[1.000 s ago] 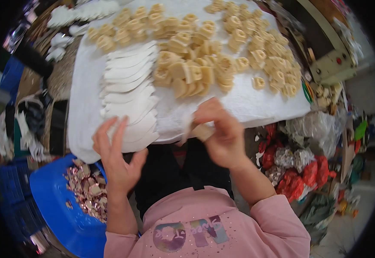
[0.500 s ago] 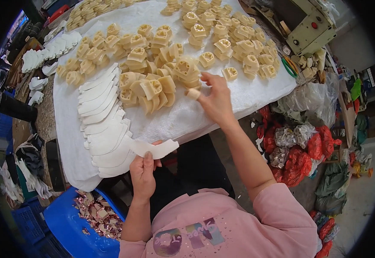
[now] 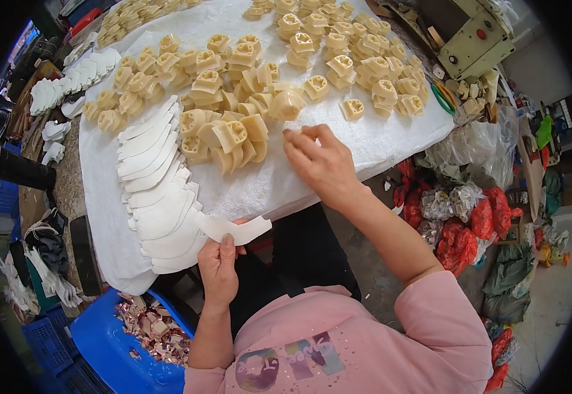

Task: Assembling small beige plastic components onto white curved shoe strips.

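My left hand [image 3: 220,266] pinches a curved white strip [image 3: 236,231] between thumb and fingers, above the table's near edge. The strip looks thin and flexible. Farther right, my right hand [image 3: 325,164] hovers over the white cloth with its fingers drawn together; whatever the fingertips pinch, if anything, is too small to make out. Just beyond them is a smooth, shiny, rounded beige piece [image 3: 287,105]. A clump of beige moulded pieces [image 3: 230,134] with curved flanges and openings stands to its left. Overlapping white strips [image 3: 161,203] form a long row beside my left hand.
More beige pieces [image 3: 384,92] cover the far side of the cloth-covered table [image 3: 364,144]. A blue tub [image 3: 115,348] of pinkish scraps stands at the lower left. Red bags [image 3: 460,246] lie on the floor at right. Green-handled scissors [image 3: 442,98] rest near a machine [image 3: 476,39].
My right hand has drawn its fingers together and turned slightly. The nearby beige piece now shows a rounded, smooth side instead of its openings. My left hand keeps the white strip in place.
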### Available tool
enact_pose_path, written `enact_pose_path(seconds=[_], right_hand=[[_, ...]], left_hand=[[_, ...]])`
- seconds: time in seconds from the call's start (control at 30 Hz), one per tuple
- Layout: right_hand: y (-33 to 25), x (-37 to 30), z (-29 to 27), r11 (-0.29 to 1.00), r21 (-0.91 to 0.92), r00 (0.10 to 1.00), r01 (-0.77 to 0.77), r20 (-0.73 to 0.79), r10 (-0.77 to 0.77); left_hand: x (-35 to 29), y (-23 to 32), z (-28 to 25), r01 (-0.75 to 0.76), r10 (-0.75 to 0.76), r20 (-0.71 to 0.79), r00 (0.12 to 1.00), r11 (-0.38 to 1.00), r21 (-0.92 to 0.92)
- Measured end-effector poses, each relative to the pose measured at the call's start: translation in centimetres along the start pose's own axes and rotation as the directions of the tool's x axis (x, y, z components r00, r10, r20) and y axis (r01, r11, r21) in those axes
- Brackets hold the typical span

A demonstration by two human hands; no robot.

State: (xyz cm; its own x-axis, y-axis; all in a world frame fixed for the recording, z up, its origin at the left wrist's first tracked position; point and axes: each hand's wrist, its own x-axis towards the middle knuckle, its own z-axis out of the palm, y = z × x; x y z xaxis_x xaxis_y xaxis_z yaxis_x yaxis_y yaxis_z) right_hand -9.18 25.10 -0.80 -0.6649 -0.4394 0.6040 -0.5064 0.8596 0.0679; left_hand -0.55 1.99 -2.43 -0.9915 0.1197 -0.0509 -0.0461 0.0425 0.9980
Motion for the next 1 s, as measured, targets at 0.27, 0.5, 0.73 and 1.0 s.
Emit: enact_pose_path(seconds=[0.27, 0.5, 0.73, 1.0], right_hand=[[-0.3, -0.1, 0.5, 0.997, 0.077, 1.0, -0.018, 0.019, 0.017], [1.5, -0.6, -0.5, 0.95, 0.205, 0.962, -0.236, 0.184, 0.2], [1.2, -3.5, 1.0, 0.71, 0.51, 0.837, -0.486, 0.038, 0.546], [0.8, -3.8, -0.3, 0.852, 0.144, 0.857, -0.503, -0.044, 0.513]], left_hand=[[-0.2, 0.1, -0.2, 0.009, -0.011, -0.017, 1.0, 0.993, -0.115], [0.6, 1.0, 1.3, -0.079, 0.092, 0.062, 0.994, 0.98, -0.185], [0.4, 0.3, 1.7, 0.098, -0.076, 0.062, 0.995, 0.786, -0.611], [-0.1, 0.3, 0.6, 0.083, -0.1, 0.013, 0.995, 0.738, -0.67]])
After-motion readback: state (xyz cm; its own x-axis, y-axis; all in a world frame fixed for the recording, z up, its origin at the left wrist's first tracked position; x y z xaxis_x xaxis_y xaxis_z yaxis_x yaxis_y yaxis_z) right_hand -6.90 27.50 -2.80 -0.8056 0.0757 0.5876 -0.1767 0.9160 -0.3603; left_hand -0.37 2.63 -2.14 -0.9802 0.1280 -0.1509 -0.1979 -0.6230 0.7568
